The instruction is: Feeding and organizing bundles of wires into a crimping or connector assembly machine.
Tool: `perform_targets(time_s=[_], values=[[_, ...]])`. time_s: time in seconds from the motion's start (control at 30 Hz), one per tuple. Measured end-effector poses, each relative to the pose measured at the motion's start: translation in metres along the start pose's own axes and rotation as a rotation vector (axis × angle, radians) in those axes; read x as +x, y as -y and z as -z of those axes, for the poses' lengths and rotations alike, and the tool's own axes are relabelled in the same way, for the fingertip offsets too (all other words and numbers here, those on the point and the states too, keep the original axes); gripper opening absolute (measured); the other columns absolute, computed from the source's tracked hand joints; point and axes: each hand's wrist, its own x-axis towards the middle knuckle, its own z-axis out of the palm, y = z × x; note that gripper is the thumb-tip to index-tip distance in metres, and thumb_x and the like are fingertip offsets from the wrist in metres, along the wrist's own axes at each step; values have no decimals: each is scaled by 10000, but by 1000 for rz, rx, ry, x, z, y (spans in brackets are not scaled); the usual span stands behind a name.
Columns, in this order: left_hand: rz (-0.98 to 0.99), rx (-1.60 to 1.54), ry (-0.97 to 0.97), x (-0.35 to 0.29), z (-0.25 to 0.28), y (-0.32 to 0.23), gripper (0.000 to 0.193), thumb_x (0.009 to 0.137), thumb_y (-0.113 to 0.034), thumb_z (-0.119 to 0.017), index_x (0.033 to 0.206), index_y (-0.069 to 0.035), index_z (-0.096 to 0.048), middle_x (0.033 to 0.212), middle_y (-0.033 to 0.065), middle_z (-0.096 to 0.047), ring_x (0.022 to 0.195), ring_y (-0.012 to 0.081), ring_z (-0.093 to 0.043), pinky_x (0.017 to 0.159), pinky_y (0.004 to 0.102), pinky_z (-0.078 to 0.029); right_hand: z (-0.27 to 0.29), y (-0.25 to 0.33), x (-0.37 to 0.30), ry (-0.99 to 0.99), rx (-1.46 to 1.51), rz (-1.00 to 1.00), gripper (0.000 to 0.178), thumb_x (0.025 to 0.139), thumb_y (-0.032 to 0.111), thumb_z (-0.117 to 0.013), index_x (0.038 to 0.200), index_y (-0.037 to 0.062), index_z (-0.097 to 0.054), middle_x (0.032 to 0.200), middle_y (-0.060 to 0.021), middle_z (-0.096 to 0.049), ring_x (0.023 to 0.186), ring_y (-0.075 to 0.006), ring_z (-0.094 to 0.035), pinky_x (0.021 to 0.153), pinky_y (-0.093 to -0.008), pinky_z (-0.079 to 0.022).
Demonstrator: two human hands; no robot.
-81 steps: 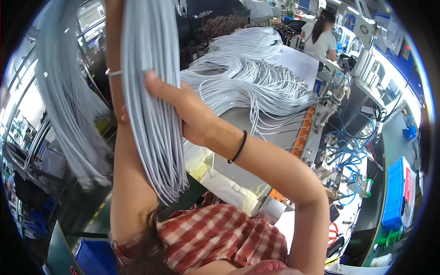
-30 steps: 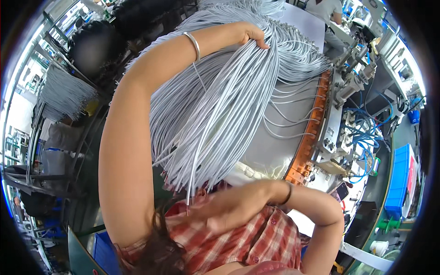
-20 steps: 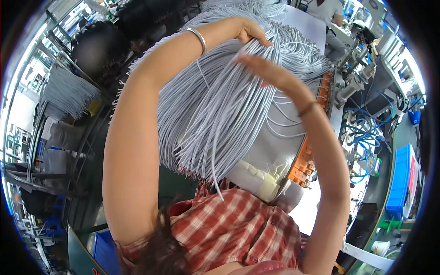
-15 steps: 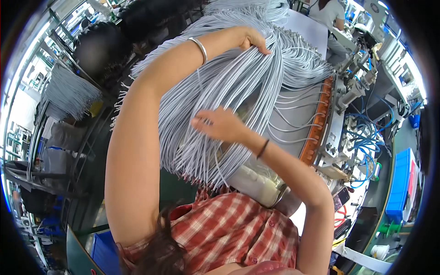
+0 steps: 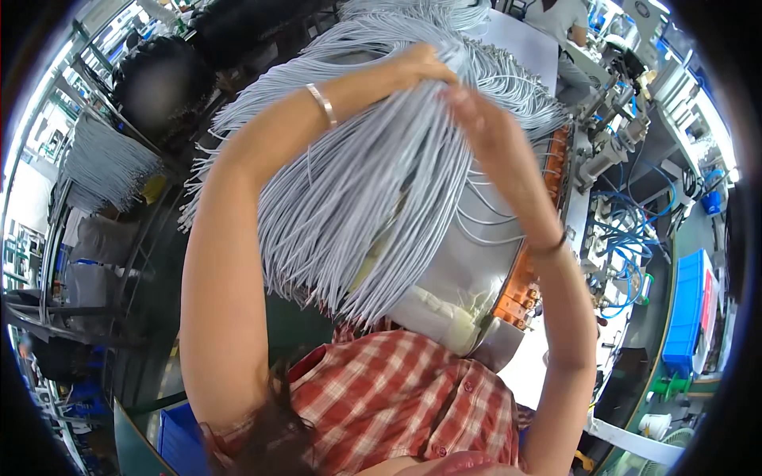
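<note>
A big spread of light grey cables (image 5: pixel 349 206) lies over the work table, with their cut ends hanging toward me. At the far part of it my left hand (image 5: pixel 422 67) is closed round a bundle of these cables from above. My right hand (image 5: pixel 486 119) is raised beside the same bundle, its fingertips close to the left hand. Motion smears its fingers, so I cannot tell whether they touch or grip the cables. Below the hands the bundle fans out, also blurred.
An orange strip (image 5: pixel 520 278) along the table's right side has single cables running to it. Beyond stand machine parts with blue hoses (image 5: pixel 623 246) and a blue bin (image 5: pixel 687 313). More cables (image 5: pixel 111 163) hang on a left rack. A person (image 5: pixel 559 24) sits at the far right.
My right hand has moved up and away from the lower cables to beside my left hand. The left hand stays on the bundle, whose strands have shifted and spread.
</note>
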Motion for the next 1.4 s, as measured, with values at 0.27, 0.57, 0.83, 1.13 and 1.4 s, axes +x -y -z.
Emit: perform_targets(time_s=[0.27, 0.57, 0.83, 1.13, 1.4], values=[[565, -629, -30, 26, -10, -26, 295, 582, -149, -795, 745, 56, -659, 718, 109, -633, 640, 179, -612, 577, 234, -475, -90, -15, -73, 740, -141, -59, 727, 838, 651, -324, 905, -4, -633, 923, -258, -583, 907, -377, -554, 740, -465, -460], [335, 401, 42, 43, -20, -42, 738, 637, -657, -633, 751, 72, -643, 729, 204, -633, 644, 287, -630, 621, 361, -502, -61, 78, -131, 1213, 609, -394, 562, 904, 503, -396, 1120, -3, -507, 862, -199, -577, 795, -294, -595, 698, -384, -496], [309, 754, -95, 43, -34, -34, 820, 611, -796, -499, 736, 5, -626, 774, 184, -643, 725, 291, -637, 629, 394, -476, -37, -62, -113, -28, 1005, -958, 493, 881, 439, -497, 935, -48, -546, 778, -100, -567, 711, -183, -571, 606, -342, -487], [235, 461, -10, 76, -15, 6, 573, 661, -588, -651, 921, -78, -669, 803, 135, -658, 787, 282, -640, 702, 366, -482, -64, -92, -4, -522, 398, -808, 378, 822, 305, -605, 811, -70, -562, 707, -128, -568, 583, -187, -524, 541, -372, -441], [-371, 368, -409, 28, -50, -81, 243, 782, -291, -653, 899, -78, -657, 811, 117, -633, 760, 282, -606, 674, 338, -476, -57, -65, -77, -386, 549, -751, 227, 806, 144, -570, 938, -33, -520, 700, -95, -571, 566, -188, -562, 499, -329, -451]])
